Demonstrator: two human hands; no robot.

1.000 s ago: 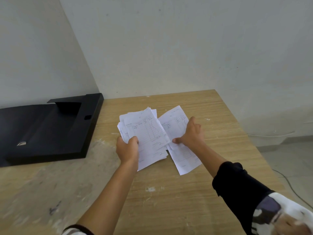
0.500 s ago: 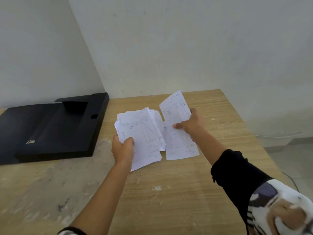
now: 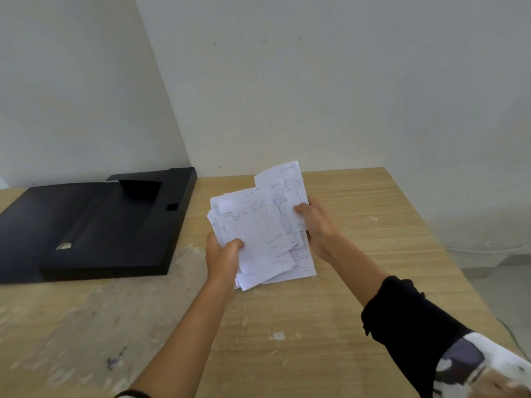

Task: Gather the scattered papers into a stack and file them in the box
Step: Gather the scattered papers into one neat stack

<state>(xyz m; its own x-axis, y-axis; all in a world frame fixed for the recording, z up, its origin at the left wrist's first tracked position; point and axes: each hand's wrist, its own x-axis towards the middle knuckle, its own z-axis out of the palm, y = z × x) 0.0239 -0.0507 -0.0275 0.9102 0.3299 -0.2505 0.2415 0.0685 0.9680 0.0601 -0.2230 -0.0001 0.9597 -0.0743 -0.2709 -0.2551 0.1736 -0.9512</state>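
Papers [image 3: 258,234] sit at the centre of the frame, held above the wooden table [image 3: 373,214] as a loose, uneven sheaf between both hands. The left hand [image 3: 222,254] pinches the lower left corner, its thumb on top and its fingers curled underneath, closed on the sheets. The right hand [image 3: 314,225] grips the right edge, thumb pressed on the uppermost sheet, which juts out above the others toward the top of the pile. No stray sheets show on the bare table.

These look like thin, light, floppy sheets: they will sag and fan if held by one corner, and they slide readily over one another, so a loose pinch could let an inner sheet slip out. My judgement is that the best hold is on opposite long edges, palms facing, so the pile can be tapped square against the table before moving.

At the left of the frame the black box [image 3: 94,225] lies open and flat on the table, well apart from the sheaf. Edges bend or crease easily, so a firm but gentle squeeze suits them.
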